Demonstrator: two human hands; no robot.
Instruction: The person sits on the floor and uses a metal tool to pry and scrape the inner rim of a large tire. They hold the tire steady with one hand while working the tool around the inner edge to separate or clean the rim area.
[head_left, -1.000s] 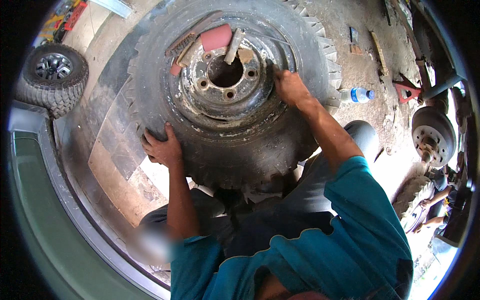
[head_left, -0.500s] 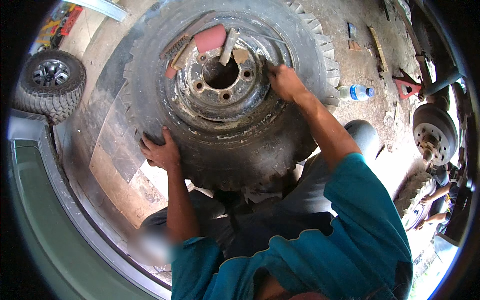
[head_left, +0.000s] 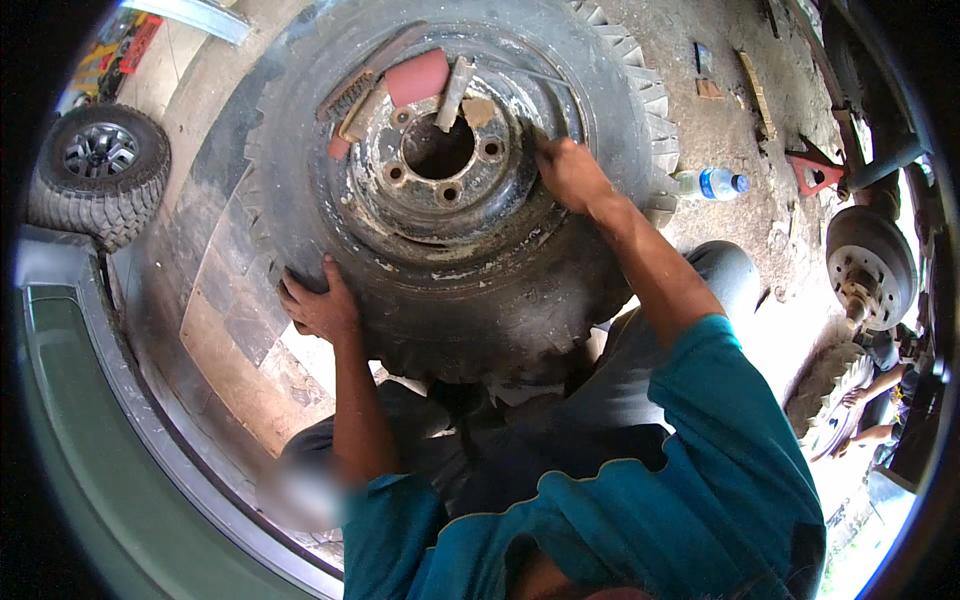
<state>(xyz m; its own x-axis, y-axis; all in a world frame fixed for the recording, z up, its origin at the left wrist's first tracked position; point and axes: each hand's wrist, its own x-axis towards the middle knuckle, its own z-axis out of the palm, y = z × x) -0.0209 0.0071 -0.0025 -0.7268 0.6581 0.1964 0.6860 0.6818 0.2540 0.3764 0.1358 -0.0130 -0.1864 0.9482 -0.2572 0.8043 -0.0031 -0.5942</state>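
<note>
On the tyre (head_left: 460, 305) in the middle, resting the left hand (head_left: 328, 307) at the near left with fingers spread wide. At the rim's (head_left: 425, 205) right side, curling the right hand (head_left: 577, 177) narrowly; cannot tell around what. Scarcely shifted since a second ago.

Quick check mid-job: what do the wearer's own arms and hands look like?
The left hand and right hand are bare, with no gloves or wristbands visible. Both forearms are uncovered. The left sleeve and right sleeve are short, loose and teal, matching the shirt, which has a thin yellowish line across it.
</note>
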